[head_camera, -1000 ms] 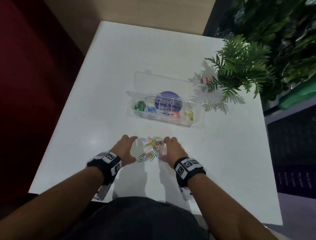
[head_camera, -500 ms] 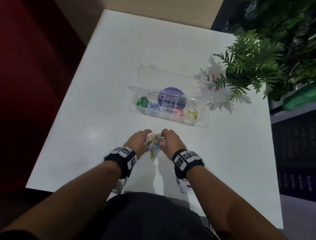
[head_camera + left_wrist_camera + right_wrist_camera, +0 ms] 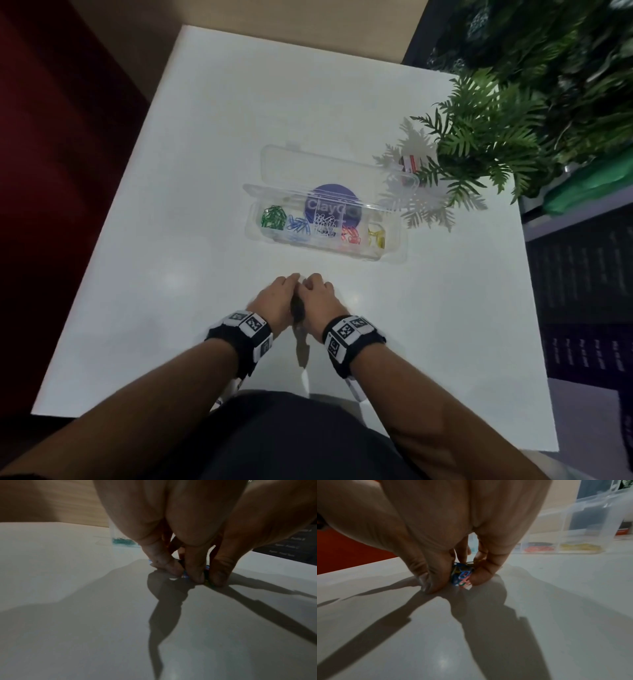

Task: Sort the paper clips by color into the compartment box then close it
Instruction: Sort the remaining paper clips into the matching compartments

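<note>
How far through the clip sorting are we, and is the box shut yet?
Partly done. The compartment box already holds green, blue, white, red and yellow clips, each in its own section. In hand: the left hand and right hand press a mixed pile of clips together on the table. Left: sorting that pile and closing the lid, which is open.

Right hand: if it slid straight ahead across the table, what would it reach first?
Probably the open compartment box, about at its red clips; the table between looks bare, though depth is uncertain.
</note>
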